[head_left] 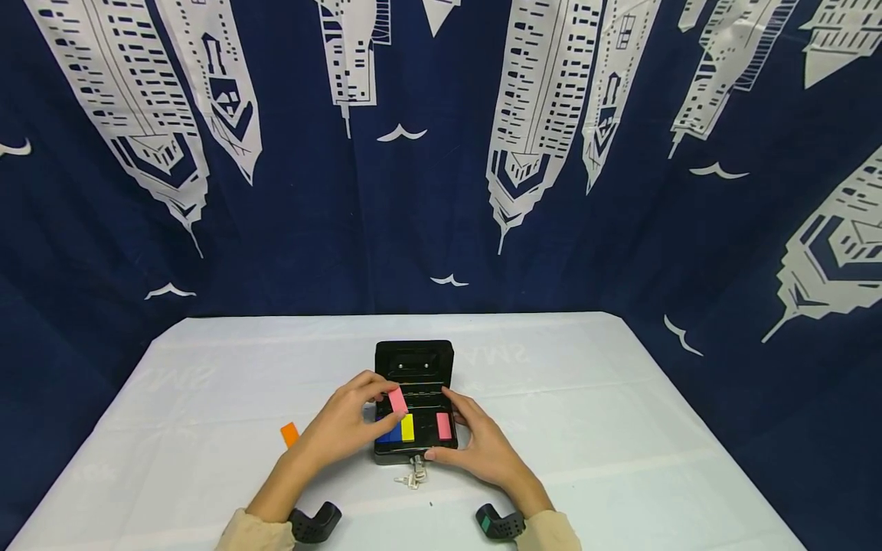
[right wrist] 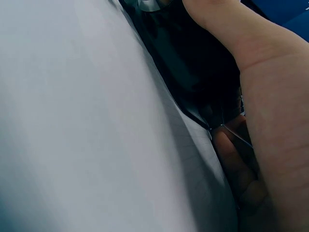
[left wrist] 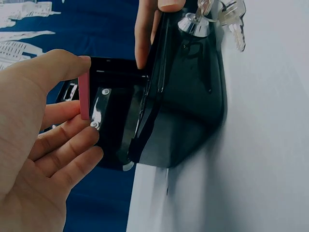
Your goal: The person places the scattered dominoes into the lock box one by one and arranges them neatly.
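Note:
My left hand (head_left: 344, 422) pinches a thin pink block (head_left: 397, 400) between thumb and fingertips, above the open black cash box (head_left: 423, 430). Seen edge-on in the left wrist view, the pink block (left wrist: 84, 96) stands between thumb and fingers. Inside the box, blue blocks (head_left: 391, 431) and a yellow block (head_left: 408, 428) lie at the left, and another pink block (head_left: 444, 426) lies at the right. My right hand (head_left: 488, 445) holds the box's right side, thumb at the front edge and fingers toward the hinge. Keys (head_left: 413, 476) hang from the front lock.
An orange block (head_left: 289, 435) lies on the white-covered table (head_left: 620, 444), left of the box and partly behind my left forearm. The raised lid (head_left: 413, 360) leans back behind the box. A navy curtain (head_left: 296, 229) with white building prints hangs beyond the table.

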Tool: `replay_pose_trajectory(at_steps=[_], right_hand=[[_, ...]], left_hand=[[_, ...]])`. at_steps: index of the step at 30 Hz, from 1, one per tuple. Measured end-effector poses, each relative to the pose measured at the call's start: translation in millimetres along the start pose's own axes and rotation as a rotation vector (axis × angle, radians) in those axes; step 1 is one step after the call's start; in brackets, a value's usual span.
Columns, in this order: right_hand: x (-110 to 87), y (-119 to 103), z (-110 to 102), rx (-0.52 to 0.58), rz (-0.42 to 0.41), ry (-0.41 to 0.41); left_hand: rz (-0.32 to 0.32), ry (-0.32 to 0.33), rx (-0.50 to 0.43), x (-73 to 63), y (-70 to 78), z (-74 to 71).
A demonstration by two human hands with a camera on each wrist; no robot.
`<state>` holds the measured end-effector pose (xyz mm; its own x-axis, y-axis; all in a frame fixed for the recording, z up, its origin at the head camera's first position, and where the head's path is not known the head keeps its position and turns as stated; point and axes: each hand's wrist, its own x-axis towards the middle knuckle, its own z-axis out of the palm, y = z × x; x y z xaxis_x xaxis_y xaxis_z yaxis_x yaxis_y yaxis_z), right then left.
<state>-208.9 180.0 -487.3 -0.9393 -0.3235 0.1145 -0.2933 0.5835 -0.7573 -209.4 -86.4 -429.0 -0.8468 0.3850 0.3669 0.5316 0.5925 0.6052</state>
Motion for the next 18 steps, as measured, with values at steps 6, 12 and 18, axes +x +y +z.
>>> replay_pose_trajectory(at_steps=[6, 12, 18], right_hand=[[-0.2, 1.0, -0.1, 0.006, 0.001, -0.005], [-0.3, 0.4, -0.1, 0.008, -0.003, -0.002], [0.0, 0.7, -0.8, 0.008, -0.016, 0.0]], left_hand=[[0.031, -0.006, 0.002, -0.1, 1.5, 7.8], [0.054, -0.032, 0.009, 1.7, 5.2, 14.8], [0.053, -0.06, 0.009, 5.7, 6.4, 23.6]])
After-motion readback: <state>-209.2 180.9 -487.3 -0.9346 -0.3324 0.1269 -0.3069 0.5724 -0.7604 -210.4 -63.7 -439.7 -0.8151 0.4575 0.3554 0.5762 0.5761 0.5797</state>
